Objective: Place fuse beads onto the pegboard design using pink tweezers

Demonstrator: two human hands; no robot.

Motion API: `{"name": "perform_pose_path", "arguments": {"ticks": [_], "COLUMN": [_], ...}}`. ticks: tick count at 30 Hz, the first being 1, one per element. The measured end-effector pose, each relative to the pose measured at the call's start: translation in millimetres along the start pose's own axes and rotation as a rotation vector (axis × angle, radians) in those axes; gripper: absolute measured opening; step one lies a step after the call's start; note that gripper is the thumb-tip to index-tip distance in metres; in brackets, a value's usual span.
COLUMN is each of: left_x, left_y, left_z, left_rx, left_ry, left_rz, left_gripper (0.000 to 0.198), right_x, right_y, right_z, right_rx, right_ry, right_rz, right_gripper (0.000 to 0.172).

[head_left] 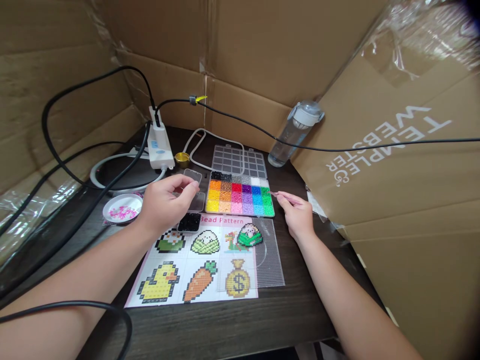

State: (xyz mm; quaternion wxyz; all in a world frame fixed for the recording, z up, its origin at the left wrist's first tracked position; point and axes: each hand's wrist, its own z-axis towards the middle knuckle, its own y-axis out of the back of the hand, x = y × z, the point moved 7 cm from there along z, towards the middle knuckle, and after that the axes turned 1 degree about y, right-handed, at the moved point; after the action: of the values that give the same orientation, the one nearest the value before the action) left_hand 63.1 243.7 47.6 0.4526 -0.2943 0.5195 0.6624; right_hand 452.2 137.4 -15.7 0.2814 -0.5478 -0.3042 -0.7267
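My right hand (299,215) holds a pair of pink tweezers (289,198). Their tips reach the green beads at the right edge of the bead box (240,214), a clear case sorted by colour. My left hand (168,199) hovers left of that box, thumb and fingertips pressed together; what they pinch, if anything, is hidden. Below it sits a small tray of black beads (189,222) on the printed bead pattern sheet (176,256). A clear pegboard (275,260) overlaps the sheet's right side, carrying a green, white and black bead figure (249,235).
At the left lies a white dish (108,212) of pink beads. Behind are a power strip (160,145) with looping black cables, a small gold cup (182,159), the box's open lid (240,159) and a water bottle (294,135). Cardboard walls (247,115) surround the table.
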Motion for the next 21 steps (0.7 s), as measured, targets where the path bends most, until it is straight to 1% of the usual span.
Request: {"name": "perform_pose_path", "arguments": {"ticks": [8, 15, 21], "left_x": [3.4, 2.6, 2.2], "left_y": [-1.2, -0.6, -1.0], "left_z": [-0.8, 1.0, 0.6], "left_rx": [0.013, 0.0, 0.001], "left_ry": [0.009, -0.014, -0.018], "left_rz": [0.021, 0.035, 0.036], "left_gripper": [0.024, 0.023, 0.024], "right_x": [0.2, -1.9, -1.5], "right_y": [-0.1, 1.4, 1.5], "right_z": [-1.0, 0.8, 0.8], "right_rx": [-0.014, -0.015, -0.012], "right_ry": [-0.003, 0.011, 0.007], "right_rz": [0.007, -0.002, -0.004], "right_gripper": [0.056, 0.058, 0.056]}}
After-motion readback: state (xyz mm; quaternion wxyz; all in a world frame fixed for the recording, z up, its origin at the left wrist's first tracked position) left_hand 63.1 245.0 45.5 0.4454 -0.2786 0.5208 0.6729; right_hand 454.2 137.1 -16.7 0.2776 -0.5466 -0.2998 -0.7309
